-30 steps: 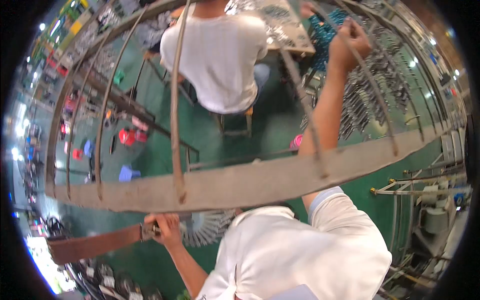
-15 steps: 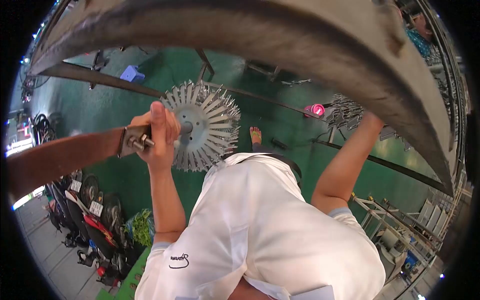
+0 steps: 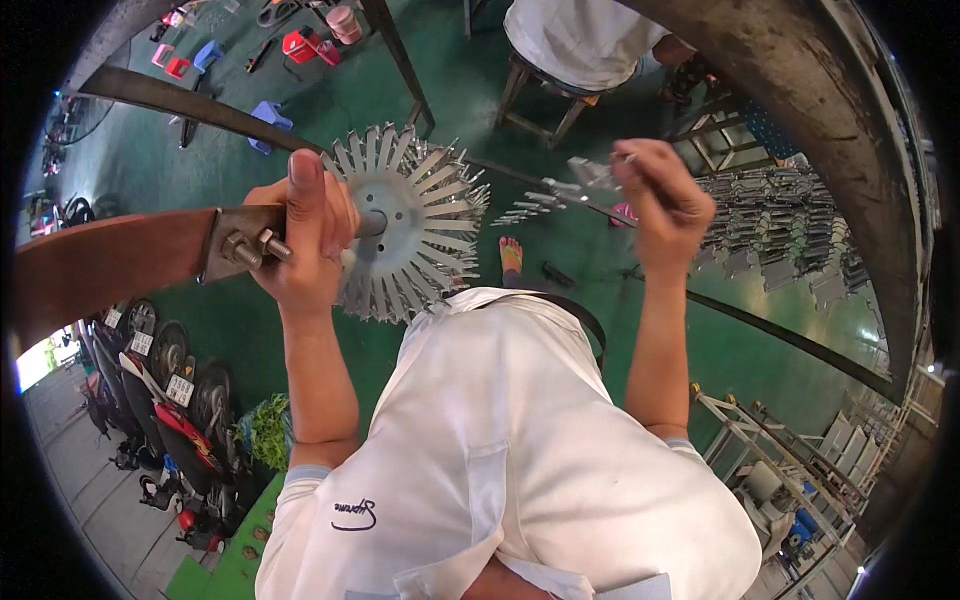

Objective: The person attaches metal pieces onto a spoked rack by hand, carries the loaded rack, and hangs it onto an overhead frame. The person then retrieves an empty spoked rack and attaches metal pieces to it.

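A metal wheel (image 3: 378,215) with many thin metal strips fanned around its rim stands at centre left. My left hand (image 3: 315,230) wraps round the place where the wheel's shaft (image 3: 371,224) meets a bolted bracket (image 3: 240,243), thumb raised. What its fingers press on is partly hidden. My right hand (image 3: 665,205) is raised to the right of the wheel, apart from it. Its fingers are closed, with a blurred, shiny metal piece (image 3: 597,173) at the fingertips.
A brown curved metal arm (image 3: 110,255) runs left from the bracket. Rows of metal pieces (image 3: 780,225) hang at right behind a dark curved beam (image 3: 850,110). A seated person (image 3: 575,45) is beyond. Motorbikes (image 3: 175,410) stand at lower left.
My right hand has come out from behind the curved beam, moving left with a metal piece. My left hand stays at the shaft. The view has tilted, showing the seated person.
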`<move>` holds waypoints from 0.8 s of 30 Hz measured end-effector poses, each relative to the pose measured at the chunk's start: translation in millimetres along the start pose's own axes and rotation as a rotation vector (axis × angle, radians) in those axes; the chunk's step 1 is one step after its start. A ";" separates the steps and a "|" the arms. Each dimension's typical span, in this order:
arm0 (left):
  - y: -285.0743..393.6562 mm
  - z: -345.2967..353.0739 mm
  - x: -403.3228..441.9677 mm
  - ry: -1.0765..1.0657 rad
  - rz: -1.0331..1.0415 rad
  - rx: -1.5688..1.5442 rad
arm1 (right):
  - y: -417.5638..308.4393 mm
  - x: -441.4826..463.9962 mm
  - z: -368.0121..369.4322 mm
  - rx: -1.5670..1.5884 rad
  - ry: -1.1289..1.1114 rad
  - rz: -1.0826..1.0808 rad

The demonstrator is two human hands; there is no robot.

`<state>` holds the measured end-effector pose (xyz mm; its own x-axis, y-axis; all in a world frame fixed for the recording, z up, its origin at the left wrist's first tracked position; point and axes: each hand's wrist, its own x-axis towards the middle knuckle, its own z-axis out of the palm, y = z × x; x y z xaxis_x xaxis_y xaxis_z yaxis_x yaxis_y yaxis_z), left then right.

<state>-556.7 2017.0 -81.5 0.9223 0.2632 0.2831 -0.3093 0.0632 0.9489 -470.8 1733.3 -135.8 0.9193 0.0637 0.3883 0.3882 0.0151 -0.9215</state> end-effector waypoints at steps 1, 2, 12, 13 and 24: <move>2.7 0.7 1.0 -0.011 -0.006 -0.008 | 4.8 -4.5 3.2 0.022 -0.086 0.001; 3.2 0.3 0.8 -0.022 -0.013 -0.017 | 10.2 -9.7 7.2 0.044 -0.173 0.002; 7.6 -1.1 -3.2 -0.029 -0.016 -0.031 | 37.9 -42.2 47.3 0.172 -0.541 0.107; 8.5 -0.3 -3.7 -0.030 -0.014 -0.030 | 37.3 -43.9 48.5 0.146 -0.565 0.127; 5.7 -3.9 -12.6 -0.029 -0.007 -0.054 | 37.0 -54.8 57.8 0.115 -0.625 0.037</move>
<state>-571.1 2017.8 -80.2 0.9306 0.2348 0.2808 -0.3139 0.1174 0.9422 -510.6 1788.1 -191.9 0.7071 0.6362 0.3086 0.3159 0.1063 -0.9428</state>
